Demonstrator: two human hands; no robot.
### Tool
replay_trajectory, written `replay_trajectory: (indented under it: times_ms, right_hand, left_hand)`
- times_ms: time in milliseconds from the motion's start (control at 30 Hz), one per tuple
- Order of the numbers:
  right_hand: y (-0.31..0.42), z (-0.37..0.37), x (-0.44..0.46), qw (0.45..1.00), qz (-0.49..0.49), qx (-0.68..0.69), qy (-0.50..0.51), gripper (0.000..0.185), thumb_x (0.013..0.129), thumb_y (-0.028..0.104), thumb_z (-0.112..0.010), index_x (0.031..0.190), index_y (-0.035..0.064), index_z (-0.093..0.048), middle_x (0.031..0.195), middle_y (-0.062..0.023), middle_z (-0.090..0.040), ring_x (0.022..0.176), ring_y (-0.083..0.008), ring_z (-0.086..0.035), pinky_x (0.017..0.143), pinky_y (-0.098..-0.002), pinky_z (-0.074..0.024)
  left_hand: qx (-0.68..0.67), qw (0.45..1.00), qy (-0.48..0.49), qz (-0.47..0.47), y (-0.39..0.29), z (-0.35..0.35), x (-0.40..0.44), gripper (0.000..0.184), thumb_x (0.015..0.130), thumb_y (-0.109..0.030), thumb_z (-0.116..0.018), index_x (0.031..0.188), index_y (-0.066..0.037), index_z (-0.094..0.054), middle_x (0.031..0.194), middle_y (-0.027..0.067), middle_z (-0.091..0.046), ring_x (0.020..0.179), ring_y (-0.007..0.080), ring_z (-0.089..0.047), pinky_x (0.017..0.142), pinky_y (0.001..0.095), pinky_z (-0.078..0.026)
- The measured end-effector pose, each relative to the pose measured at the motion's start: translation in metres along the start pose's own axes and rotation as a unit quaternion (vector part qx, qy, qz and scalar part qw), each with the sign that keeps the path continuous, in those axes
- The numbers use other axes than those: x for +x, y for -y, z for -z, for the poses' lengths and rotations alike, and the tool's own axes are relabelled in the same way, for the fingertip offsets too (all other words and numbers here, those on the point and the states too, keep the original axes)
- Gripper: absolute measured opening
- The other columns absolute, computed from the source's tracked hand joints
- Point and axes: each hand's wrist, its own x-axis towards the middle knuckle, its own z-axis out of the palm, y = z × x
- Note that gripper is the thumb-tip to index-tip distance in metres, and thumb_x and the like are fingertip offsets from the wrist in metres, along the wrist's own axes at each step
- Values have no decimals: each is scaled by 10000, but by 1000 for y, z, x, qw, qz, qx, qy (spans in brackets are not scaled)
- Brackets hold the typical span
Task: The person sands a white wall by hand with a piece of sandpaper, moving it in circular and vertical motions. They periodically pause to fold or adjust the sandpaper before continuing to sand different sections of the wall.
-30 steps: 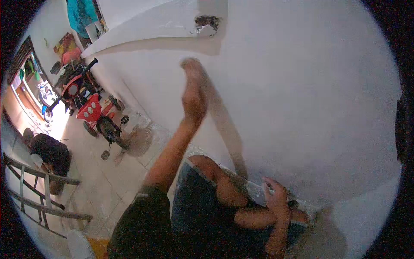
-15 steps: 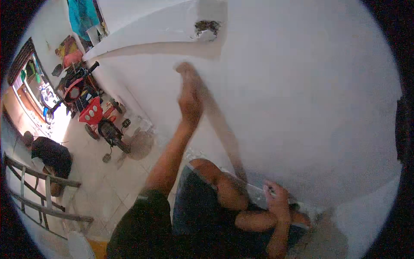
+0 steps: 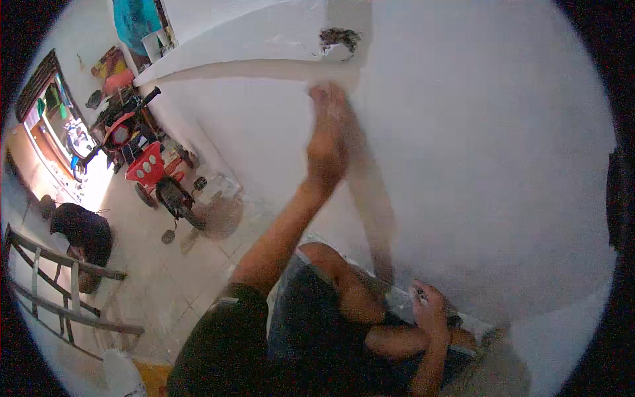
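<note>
My left hand (image 3: 329, 132) is blurred by the wall (image 3: 476, 165), grip unclear; straying far, it could scrape the broken plaster (image 3: 339, 45). My right hand (image 3: 432, 309) curls; holding anything, I can't tell.

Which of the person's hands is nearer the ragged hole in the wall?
The left hand: its arm reaches up along the white wall, below the hole. The right hand is far lower, by the bent legs.
</note>
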Motion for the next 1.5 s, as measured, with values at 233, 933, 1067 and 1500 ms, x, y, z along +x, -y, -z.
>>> replay_trajectory:
  times_ms: [233,933,1067,1500]
  right_hand:
    - [-6,2,-1,1000,15,-4,-17,299,972,198,-640,1204,19,-699,1169,-191,-719,1057,-327,-695,952,-416,-531]
    - [7,5,0,1000,18,6,-6,318,977,223,-648,1235,45,-697,1137,-197,-717,1006,-321,-697,908,-406,-540]
    - [19,8,-3,1000,-13,-26,5,320,976,223,-648,1236,43,-698,1150,-184,-721,1021,-321,-694,928,-404,-538]
    - [-7,4,0,1000,0,28,8,334,962,203,-663,1247,32,-687,1190,-199,-707,1100,-334,-679,977,-422,-517]
  left_hand:
    - [59,983,-27,172,68,42,-74,437,1073,-102,-442,1492,22,-439,1482,240,-506,1271,320,-610,1009,378,-518]
    - [59,980,-44,186,63,36,23,458,1045,-134,-489,1490,-30,-468,1502,208,-502,1239,300,-634,972,380,-521]
    - [-48,998,7,-28,-20,12,-12,444,1020,13,-405,1459,30,-474,1525,285,-430,1434,470,-375,1141,445,-404]
    - [34,954,23,296,3,26,22,404,1032,-129,-486,1416,-15,-538,1397,243,-588,1184,394,-649,913,431,-534]
